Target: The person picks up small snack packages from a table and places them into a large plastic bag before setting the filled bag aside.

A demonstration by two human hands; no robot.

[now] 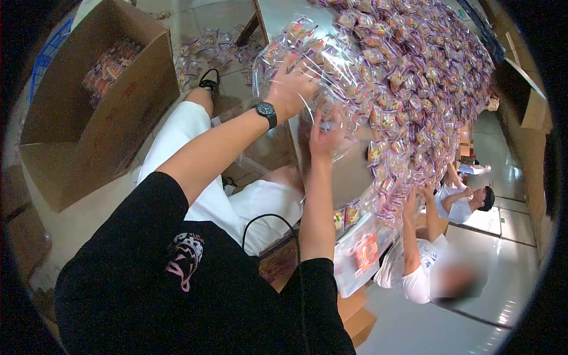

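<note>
Starting at the upper left of the frame, an open cardboard box (121, 112) stands on the floor with wrapped packets inside it. Moving towards the middle, the left hand (290, 89), black watch (266, 110) on its wrist, lies splayed over the clear bag (296, 50); whether it pinches the film or only presses on it cannot be told. Just right of it, the right hand (325, 135) has its fingers curled into the bag's lower edge, grasping the plastic. The bag sits at upper centre, at the near edge of the table (349, 177), beside the heap of packets (426, 77). It is thin, glossy and crumpled, partly filled with small orange-and-white packets that show through. The risk, by the look of it, is that slack film: a loose grip could let the mouth sag and packets spill to the floor, and a hard tug could tear it. At lower right, a co-worker in white (421, 269) reaches a hand (427, 190) up to the heap.
</note>
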